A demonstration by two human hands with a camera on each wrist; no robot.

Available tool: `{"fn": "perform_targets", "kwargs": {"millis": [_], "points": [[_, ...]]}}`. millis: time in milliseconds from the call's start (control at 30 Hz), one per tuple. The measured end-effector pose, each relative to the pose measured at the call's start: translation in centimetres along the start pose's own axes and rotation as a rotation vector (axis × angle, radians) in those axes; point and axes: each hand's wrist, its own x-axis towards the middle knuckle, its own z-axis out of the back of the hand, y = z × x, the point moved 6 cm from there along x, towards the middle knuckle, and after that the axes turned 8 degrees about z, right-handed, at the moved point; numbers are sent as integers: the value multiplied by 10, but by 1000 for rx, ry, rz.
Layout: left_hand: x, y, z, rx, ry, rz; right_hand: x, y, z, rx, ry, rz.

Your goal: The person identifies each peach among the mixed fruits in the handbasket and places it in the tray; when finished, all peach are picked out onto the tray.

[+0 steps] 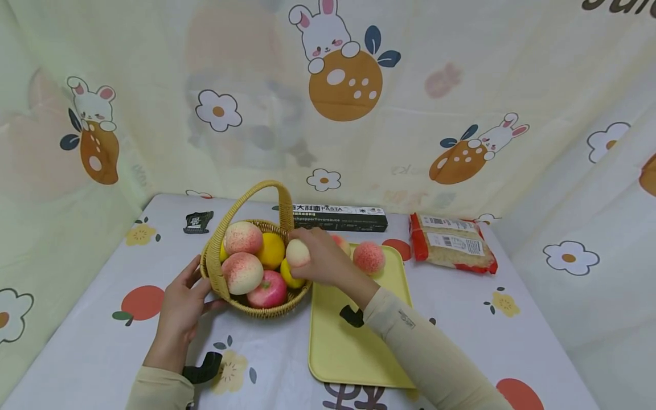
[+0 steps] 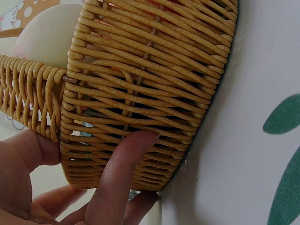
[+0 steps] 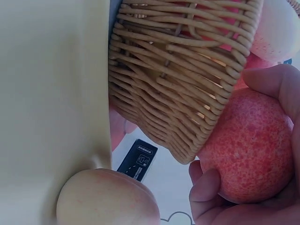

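A wicker basket [image 1: 266, 311] with a tall handle stands left of the middle of the table. Inside it are peaches [image 1: 242, 273], yellow fruits [image 1: 271, 251] and a pink apple [image 1: 267, 290]. My left hand [image 1: 181, 304] holds the basket's left side, thumb and fingers spread against the weave [image 2: 150, 89] near the handle's base. Over the right rim, my right hand [image 1: 323, 256] grips another peach [image 3: 251, 145], pale from above and red-speckled in the right wrist view. That peach overlaps the basket's edge. Under my right forearm lies a yellow tray [image 1: 353, 347], with a reddish peach [image 1: 369, 257] near its far end.
A second peach [image 1: 340, 244] on the tray is partly hidden behind my right hand. Behind stands a dark pasta box [image 1: 340, 218]. A red-edged clear packet [image 1: 453, 244] lies at the back right, a small black packet [image 1: 197, 222] at the back left. Printed curtains surround the table.
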Motion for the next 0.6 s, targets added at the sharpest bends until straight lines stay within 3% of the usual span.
{"fn": "perform_targets", "kwargs": {"millis": [400, 600], "points": [[0, 0, 0, 6, -3, 4, -22, 1, 13, -1, -47, 81], [-1, 0, 0, 5, 0, -1, -40, -5, 16, 37, -44, 64]]}}
